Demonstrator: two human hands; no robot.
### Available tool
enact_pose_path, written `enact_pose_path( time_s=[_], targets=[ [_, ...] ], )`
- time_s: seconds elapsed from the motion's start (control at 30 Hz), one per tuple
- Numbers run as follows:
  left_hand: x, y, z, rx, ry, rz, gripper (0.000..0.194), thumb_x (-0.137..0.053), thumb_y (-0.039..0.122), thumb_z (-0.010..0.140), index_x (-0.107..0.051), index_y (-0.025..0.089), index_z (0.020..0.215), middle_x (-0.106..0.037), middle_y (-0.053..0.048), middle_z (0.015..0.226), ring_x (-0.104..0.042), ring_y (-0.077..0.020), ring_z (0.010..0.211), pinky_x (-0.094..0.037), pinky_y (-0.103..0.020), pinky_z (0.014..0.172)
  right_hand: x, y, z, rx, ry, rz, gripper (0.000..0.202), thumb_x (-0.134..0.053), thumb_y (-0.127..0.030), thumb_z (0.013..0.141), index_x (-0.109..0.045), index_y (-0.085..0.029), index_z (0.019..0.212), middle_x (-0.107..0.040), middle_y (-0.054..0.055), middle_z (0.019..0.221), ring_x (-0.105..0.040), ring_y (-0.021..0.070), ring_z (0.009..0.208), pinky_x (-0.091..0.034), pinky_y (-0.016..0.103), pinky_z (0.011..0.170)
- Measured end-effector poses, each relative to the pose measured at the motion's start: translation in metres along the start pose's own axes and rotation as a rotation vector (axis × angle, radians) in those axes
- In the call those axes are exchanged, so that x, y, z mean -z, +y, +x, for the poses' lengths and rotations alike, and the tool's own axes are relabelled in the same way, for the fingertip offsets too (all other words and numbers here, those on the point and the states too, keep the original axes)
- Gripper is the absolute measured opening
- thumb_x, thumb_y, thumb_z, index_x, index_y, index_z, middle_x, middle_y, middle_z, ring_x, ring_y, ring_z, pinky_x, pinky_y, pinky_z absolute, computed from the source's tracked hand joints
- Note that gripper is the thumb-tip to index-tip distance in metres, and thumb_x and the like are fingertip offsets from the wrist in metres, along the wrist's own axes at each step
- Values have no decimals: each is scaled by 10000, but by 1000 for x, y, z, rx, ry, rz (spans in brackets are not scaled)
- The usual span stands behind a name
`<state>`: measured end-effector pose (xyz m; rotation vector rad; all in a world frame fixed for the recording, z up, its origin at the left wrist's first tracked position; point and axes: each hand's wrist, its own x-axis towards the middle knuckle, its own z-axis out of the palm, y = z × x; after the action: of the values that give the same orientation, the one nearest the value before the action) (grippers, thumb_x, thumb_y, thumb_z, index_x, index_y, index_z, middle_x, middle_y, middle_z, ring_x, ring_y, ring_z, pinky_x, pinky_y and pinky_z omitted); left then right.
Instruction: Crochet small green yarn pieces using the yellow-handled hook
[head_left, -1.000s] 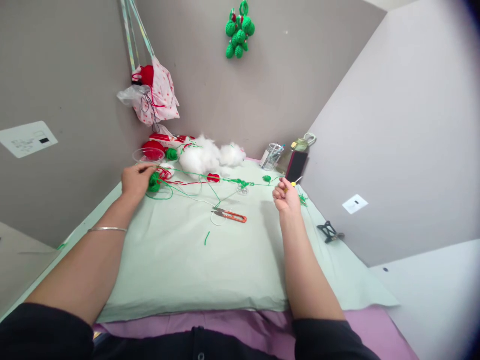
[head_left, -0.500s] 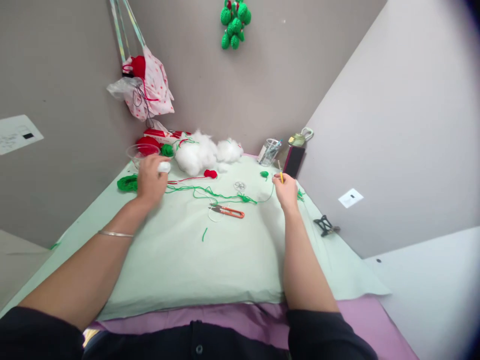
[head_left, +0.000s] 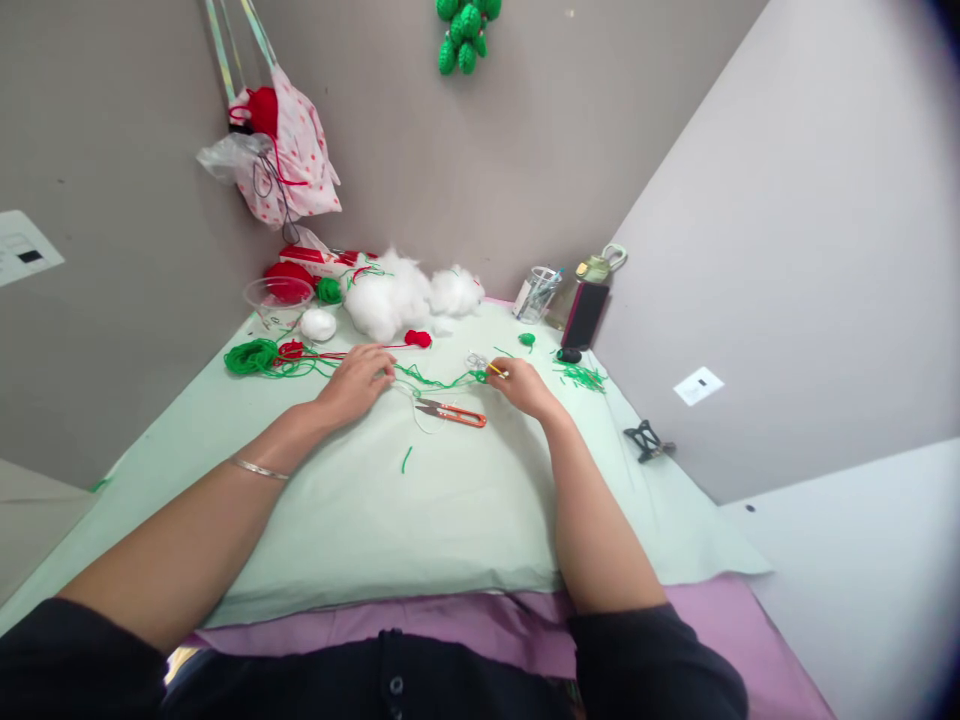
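Note:
My left hand [head_left: 358, 382] is low over the cloth with its fingers curled together at the green yarn strands [head_left: 424, 379]; what it pinches is too small to make out. In my right hand [head_left: 523, 386] is a thin yellow-handled hook [head_left: 496, 370], its tip hidden near a small green crocheted piece [head_left: 478, 377]. Orange thread snips [head_left: 454, 413] lie between the hands, just nearer to me. A white yarn ball [head_left: 318, 324] rests beyond my left hand, and a green yarn bundle [head_left: 253, 357] is to its left.
White stuffing [head_left: 386, 295] sits at the back, beside a clear bowl [head_left: 277, 300]. A glass of tools [head_left: 537, 295], a phone [head_left: 586, 315] and a black thread spool [head_left: 568, 355] are at the back right. Green yarn scraps [head_left: 583, 377] lie near the spool.
My left hand has left the white ball and moved right and nearer to the yarn strands. My right hand has moved left with the yellow hook, towards the small green piece.

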<state>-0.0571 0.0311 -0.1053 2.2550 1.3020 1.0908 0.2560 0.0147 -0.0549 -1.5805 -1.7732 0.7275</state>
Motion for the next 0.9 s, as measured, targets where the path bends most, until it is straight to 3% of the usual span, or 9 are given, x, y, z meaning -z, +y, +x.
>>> enact_pose_path(
  time_s=[0.2,0.3,0.37,0.4,0.53,0.6,0.77,0.83,0.9],
  targets=[
    [50,-21,9,232,443,-14,66,-520,179,889,-548,234,867,-698,-133,1198,-557,-334,1262,-333,-570,1166,-11,-25,-6,39,-72,352,258,-681,-458,794,-613,-209,805,-664,-20,670,-325,78,482,-247,238,478],
    [63,-13,10,286,590,-57,86,-533,174,888,-543,209,967,-609,-157,1336,-433,-349,1394,-216,-585,1223,-21,-36,-11,20,-161,490,342,-723,-523,749,-607,-209,819,-575,-54,580,-267,59,436,-182,237,449],
    [57,5,8,269,557,-123,172,-582,214,875,-563,199,1045,-588,-138,1371,-422,-331,1409,-236,-547,1229,-28,-43,-15,11,-231,548,356,-746,-525,731,-606,-207,809,-535,-68,549,-254,53,429,-161,234,445],
    [50,16,6,246,482,-174,201,-608,256,874,-585,203,1066,-623,-120,1331,-487,-316,1356,-308,-516,1199,-32,-47,-18,8,-263,568,358,-753,-524,729,-608,-207,811,-524,-72,538,-252,52,428,-155,233,444],
    [17,61,-2,147,10,-409,296,-752,447,794,-720,231,993,-770,-51,1010,-701,-260,1003,-542,-361,919,-43,-57,-25,2,-350,606,363,-770,-529,740,-634,-205,831,-538,-71,527,-259,51,417,-149,230,434],
    [10,71,-4,161,-109,-482,275,-775,478,766,-729,215,830,-757,-34,823,-703,-232,827,-550,-329,806,-41,-57,-26,-3,-368,609,371,-759,-545,765,-653,-197,839,-552,-65,535,-260,48,416,-148,228,430],
    [26,52,1,304,-62,-614,403,-664,606,845,-595,222,741,-587,24,551,-676,-194,681,-531,-298,729,-24,-42,-19,-43,-314,608,344,-825,-470,752,-709,-150,794,-462,-82,500,-286,42,434,-181,205,429],
    [34,39,4,362,-20,-647,455,-686,635,827,-525,230,698,-466,62,480,-657,-178,621,-527,-281,699,-16,-32,-12,-76,-220,618,292,-876,-371,716,-702,-139,755,-424,-96,504,-296,35,433,-211,193,421],
    [39,27,6,408,13,-670,498,-734,634,793,-478,230,653,-396,79,460,-615,-156,554,-513,-262,646,-9,-21,-3,-111,-64,639,248,-844,-336,783,-699,-136,812,-504,-71,579,-398,49,462,-320,185,437]
  ],
)
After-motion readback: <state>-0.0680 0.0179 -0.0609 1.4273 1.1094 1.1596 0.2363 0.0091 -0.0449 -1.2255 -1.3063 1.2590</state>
